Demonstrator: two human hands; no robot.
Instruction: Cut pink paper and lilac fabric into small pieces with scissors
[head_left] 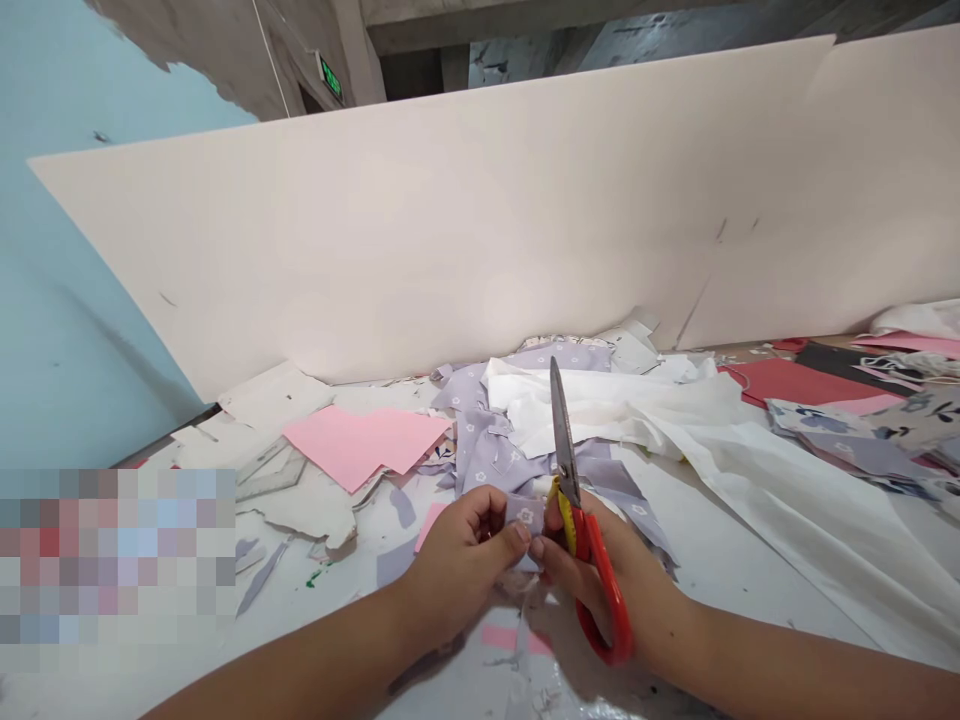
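Between both hands is a small piece of lavender flower-print fabric (526, 514). My left hand (466, 545) pinches its left side between thumb and fingers. My right hand (600, 560) has its thumb and fingertips at the fabric's right edge, close to the left thumb. Scissors (600, 585) with red and yellow handles also rest in the right hand, blades together and pointing up and away. The right palm and some fingers are hidden behind the scissors. More lavender flower-print fabric (480, 440) lies just beyond the hands, partly under a white cloth (585, 405).
Pink sheet material (367, 440) and torn white scraps (300, 510) lie on the left of the white table (697, 530). Red sheets (802, 385) and printed fabric pieces (862, 450) sit at right. A large white board (465, 230) stands along the back. The lower left corner is blurred out.
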